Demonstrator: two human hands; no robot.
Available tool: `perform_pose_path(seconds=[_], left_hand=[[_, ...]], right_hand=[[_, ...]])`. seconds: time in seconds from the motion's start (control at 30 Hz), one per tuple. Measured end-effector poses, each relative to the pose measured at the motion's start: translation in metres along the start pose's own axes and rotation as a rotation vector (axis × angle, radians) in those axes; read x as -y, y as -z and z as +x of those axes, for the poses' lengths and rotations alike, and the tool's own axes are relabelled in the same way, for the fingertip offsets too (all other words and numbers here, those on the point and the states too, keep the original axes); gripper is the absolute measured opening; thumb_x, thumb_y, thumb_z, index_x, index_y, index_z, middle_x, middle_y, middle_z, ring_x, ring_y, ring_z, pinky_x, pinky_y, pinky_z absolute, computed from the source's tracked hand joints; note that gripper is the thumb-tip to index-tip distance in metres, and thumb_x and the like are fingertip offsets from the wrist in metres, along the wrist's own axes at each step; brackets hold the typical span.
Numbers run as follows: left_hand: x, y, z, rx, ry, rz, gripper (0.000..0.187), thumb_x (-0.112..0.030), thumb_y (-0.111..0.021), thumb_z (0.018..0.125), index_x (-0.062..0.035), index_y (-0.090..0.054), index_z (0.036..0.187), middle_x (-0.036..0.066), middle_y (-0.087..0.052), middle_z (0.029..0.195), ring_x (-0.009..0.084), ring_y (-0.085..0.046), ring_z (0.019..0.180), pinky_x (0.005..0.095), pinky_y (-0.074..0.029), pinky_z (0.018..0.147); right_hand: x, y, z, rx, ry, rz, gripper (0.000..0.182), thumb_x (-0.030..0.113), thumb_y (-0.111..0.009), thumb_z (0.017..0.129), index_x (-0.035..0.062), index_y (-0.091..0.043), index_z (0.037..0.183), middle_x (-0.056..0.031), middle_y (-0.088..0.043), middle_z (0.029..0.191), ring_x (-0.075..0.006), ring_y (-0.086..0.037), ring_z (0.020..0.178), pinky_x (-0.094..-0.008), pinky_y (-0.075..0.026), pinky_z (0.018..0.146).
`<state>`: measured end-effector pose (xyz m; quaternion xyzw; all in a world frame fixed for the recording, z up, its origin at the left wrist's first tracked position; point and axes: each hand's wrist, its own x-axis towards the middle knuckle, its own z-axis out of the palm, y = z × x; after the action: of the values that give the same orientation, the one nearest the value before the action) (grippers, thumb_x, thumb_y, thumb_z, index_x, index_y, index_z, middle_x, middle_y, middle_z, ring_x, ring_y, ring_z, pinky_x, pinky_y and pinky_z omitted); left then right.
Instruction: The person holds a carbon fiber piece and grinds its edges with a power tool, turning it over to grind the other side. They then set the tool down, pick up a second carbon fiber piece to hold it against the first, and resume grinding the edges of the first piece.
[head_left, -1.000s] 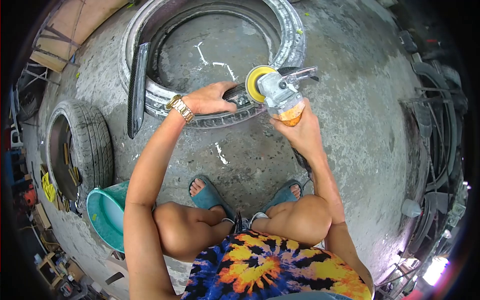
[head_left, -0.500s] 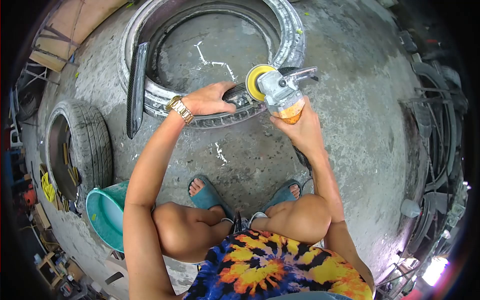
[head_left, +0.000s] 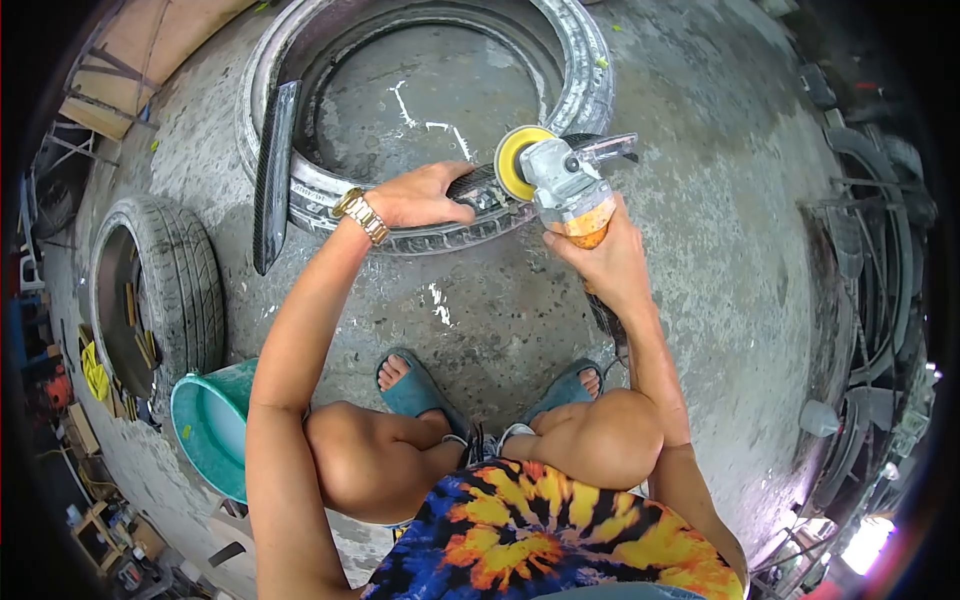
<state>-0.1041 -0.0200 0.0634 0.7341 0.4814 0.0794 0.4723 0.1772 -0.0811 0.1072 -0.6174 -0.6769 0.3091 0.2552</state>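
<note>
My right hand (head_left: 608,262) is wrapped round the orange and grey body of an angle grinder (head_left: 565,185). The grinder's yellow disc (head_left: 517,163) rests at a dark, glossy strip (head_left: 478,182) that lies across the near edge of a large tyre (head_left: 440,240). My left hand (head_left: 422,197), with a gold watch on the wrist, grips the strip's left end between thumb and fingers. The strip's other end (head_left: 612,148) sticks out to the right behind the grinder. A second dark, carbon-patterned strip (head_left: 274,180) leans against the tyre's left side.
Another tyre (head_left: 185,290) stands upright at the left, with a teal bucket (head_left: 213,430) of liquid close to my left arm. Dark curved parts (head_left: 855,240) and a metal frame line the right side. My sandalled feet (head_left: 415,385) are on the concrete floor.
The grinder and my right hand have shifted very slightly to the right. My left hand holds the strip as before.
</note>
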Motion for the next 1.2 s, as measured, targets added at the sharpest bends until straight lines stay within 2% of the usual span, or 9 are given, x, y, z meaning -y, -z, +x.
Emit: perform_pose_path(seconds=[0.6, 0.67, 0.9, 1.03, 1.1, 1.17, 1.2], left_hand=[[-0.006, 0.002, -0.001, 0.015, -0.015, 0.019, 0.088, -0.038, -0.069, 0.076, 0.0089, -0.043, 0.146, 0.030, -0.053, 0.144, 0.0368, -0.053, 0.133, 0.0369, -0.038, 0.115], [-0.002, 0.000, 0.000, 0.008, -0.017, 0.022, 0.088, -0.038, -0.069, 0.076, 0.0089, -0.043, 0.147, 0.030, -0.053, 0.144, 0.0367, -0.053, 0.133, 0.0368, -0.039, 0.115], [-0.003, 0.001, -0.001, 0.014, -0.031, -0.019, 0.086, -0.036, -0.069, 0.076, 0.0082, -0.045, 0.146, 0.028, -0.056, 0.140, 0.0348, -0.055, 0.130, 0.0362, -0.040, 0.113], [-0.001, 0.002, 0.001, 0.024, -0.038, -0.025, 0.085, -0.035, -0.069, 0.075, 0.0077, -0.046, 0.145, 0.028, -0.058, 0.139, 0.0341, -0.057, 0.128, 0.0359, -0.041, 0.112], [0.005, 0.001, 0.004, 0.004, -0.069, -0.018, 0.090, -0.040, -0.069, 0.074, 0.0107, -0.046, 0.144, 0.032, -0.056, 0.138, 0.0373, -0.057, 0.128, 0.0381, -0.043, 0.110], [0.007, 0.001, 0.005, 0.028, -0.059, -0.035, 0.090, -0.041, -0.069, 0.074, 0.0106, -0.045, 0.144, 0.032, -0.056, 0.140, 0.0372, -0.056, 0.129, 0.0381, -0.042, 0.111], [0.007, 0.002, 0.005, 0.048, -0.047, -0.054, 0.091, -0.041, -0.069, 0.074, 0.0106, -0.045, 0.145, 0.032, -0.055, 0.141, 0.0371, -0.055, 0.131, 0.0382, -0.042, 0.111]], right_hand=[[-0.001, -0.004, -0.001, 0.052, 0.012, 0.001, 0.064, 0.037, -0.086, 0.075, -0.0005, -0.050, 0.112, -0.0245, -0.073, 0.099, -0.0431, -0.070, 0.098, -0.0458, -0.054, 0.082], [0.002, -0.003, -0.002, 0.067, -0.048, -0.004, 0.059, 0.025, -0.089, 0.075, 0.0005, -0.056, 0.117, -0.0156, -0.073, 0.108, -0.0258, -0.072, 0.101, -0.0380, -0.053, 0.088], [0.007, 0.001, 0.001, 0.032, -0.099, -0.075, 0.060, 0.025, -0.088, 0.074, -0.0009, -0.056, 0.118, -0.0171, -0.073, 0.107, -0.0278, -0.072, 0.101, -0.0382, -0.054, 0.088], [-0.003, 0.011, 0.002, -0.096, -0.087, 0.020, 0.060, 0.025, -0.088, 0.074, -0.0028, -0.057, 0.118, -0.0171, -0.073, 0.107, -0.0274, -0.072, 0.100, -0.0380, -0.053, 0.089], [-0.007, 0.012, 0.002, -0.126, -0.072, 0.043, 0.061, 0.025, -0.088, 0.074, -0.0033, -0.057, 0.118, -0.0171, -0.073, 0.107, -0.0272, -0.072, 0.100, -0.0381, -0.053, 0.089], [-0.008, 0.009, 0.001, -0.086, -0.032, 0.018, 0.058, 0.034, -0.087, 0.075, 0.0015, -0.053, 0.109, -0.0205, -0.073, 0.101, -0.0387, -0.072, 0.097, -0.0434, -0.055, 0.082], [-0.006, 0.008, 0.001, -0.086, -0.034, 0.019, 0.058, 0.034, -0.087, 0.075, 0.0015, -0.053, 0.109, -0.0205, -0.073, 0.101, -0.0387, -0.072, 0.097, -0.0434, -0.055, 0.082]])
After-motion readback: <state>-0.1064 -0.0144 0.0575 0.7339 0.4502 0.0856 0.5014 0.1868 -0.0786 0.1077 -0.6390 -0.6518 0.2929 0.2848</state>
